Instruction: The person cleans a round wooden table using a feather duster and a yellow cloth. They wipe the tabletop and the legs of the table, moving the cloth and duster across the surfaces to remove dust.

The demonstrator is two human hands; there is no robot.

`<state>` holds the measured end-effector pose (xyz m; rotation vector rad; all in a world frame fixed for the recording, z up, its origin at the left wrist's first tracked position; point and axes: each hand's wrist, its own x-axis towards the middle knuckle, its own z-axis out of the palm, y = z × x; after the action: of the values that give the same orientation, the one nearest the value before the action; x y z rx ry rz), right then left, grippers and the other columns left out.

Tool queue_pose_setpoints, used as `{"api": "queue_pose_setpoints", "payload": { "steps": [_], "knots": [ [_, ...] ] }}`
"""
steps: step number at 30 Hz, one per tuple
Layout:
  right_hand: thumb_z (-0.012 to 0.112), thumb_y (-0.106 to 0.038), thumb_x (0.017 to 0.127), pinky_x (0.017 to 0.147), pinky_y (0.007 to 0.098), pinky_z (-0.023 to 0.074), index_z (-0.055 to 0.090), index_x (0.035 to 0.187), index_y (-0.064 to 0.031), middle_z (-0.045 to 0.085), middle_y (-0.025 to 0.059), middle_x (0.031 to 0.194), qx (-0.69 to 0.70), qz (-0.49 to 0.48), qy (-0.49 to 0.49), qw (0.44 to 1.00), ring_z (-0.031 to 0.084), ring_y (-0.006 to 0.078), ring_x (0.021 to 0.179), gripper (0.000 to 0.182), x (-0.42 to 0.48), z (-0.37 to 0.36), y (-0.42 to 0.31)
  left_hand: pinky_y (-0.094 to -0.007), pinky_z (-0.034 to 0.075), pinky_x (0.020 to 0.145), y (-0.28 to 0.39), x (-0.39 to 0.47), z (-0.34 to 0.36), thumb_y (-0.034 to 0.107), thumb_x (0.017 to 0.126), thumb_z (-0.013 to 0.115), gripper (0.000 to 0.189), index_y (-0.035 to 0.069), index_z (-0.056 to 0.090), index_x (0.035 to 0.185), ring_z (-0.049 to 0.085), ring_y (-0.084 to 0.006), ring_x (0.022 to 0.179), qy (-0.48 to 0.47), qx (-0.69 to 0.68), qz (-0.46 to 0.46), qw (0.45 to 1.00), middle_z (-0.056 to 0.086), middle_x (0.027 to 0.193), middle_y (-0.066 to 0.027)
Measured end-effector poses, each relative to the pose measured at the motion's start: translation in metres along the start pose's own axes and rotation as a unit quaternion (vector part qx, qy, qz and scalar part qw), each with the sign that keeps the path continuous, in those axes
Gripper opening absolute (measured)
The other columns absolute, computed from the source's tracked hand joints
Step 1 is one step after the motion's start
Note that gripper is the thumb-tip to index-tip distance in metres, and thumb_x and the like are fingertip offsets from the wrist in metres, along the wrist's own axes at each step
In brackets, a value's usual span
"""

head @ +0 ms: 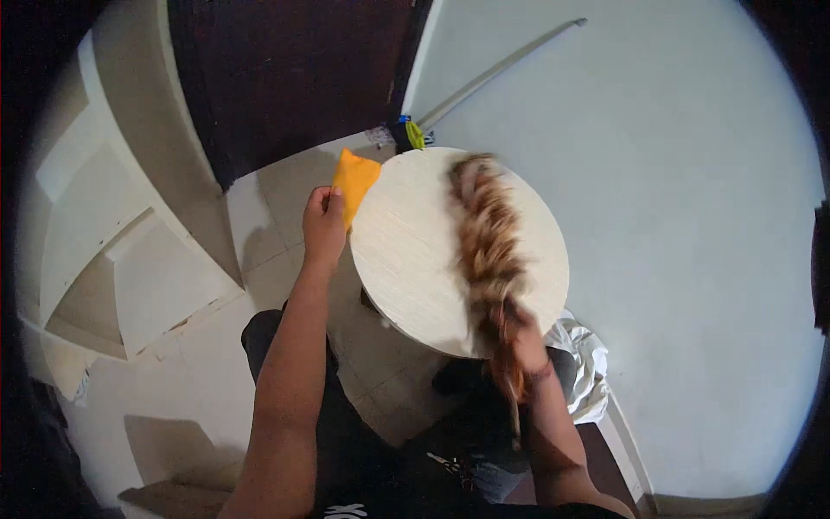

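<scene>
A feather duster with brown and tan feathers lies across the right half of a round pale tabletop. It is blurred, and I cannot tell how firmly it touches the surface. My right hand grips it at the near end, where a thin handle points back towards me. At the table's left rim, my left hand pinches a folded yellow cloth between thumb and fingers. The cloth's edge meets or overlaps the rim.
White shelving stands to the left and a dark door beyond the table. A pale wall rises close on the right, with a long pole against it. White crumpled fabric and scissors lie near my legs.
</scene>
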<state>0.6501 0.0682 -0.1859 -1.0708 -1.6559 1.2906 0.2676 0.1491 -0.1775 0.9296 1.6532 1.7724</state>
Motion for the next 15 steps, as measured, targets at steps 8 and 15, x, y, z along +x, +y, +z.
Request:
{"api": "queue_pose_setpoints", "payload": {
  "steps": [8,15],
  "knots": [
    [0.051,-0.003,0.095,0.076,0.0266,0.0476,0.053,0.131,0.0022,0.063,0.0037,0.102,-0.017,0.194,0.1,0.976,0.057,0.0122,0.09,0.037,-0.068,-0.027,-0.036,-0.0315,0.046,0.074,0.002,-0.001,-0.015,0.029,0.102,0.051,0.029,0.002,0.058,0.103,0.056,-0.0144,0.08,0.057,0.014,0.024,0.998,0.062,0.09,-0.0064],
    [0.052,-0.001,0.094,0.087,0.0258,0.0447,0.051,0.138,-0.0013,0.064,0.0054,0.109,0.054,0.159,-0.013,0.986,0.057,0.0124,0.099,0.044,-0.127,0.019,-0.008,-0.0333,0.046,0.075,-0.006,-0.009,0.022,0.029,0.101,0.05,0.03,0.001,0.06,0.101,0.06,-0.0213,0.079,-0.044,0.138,0.101,0.984,0.062,0.09,-0.0127]
  ]
}}
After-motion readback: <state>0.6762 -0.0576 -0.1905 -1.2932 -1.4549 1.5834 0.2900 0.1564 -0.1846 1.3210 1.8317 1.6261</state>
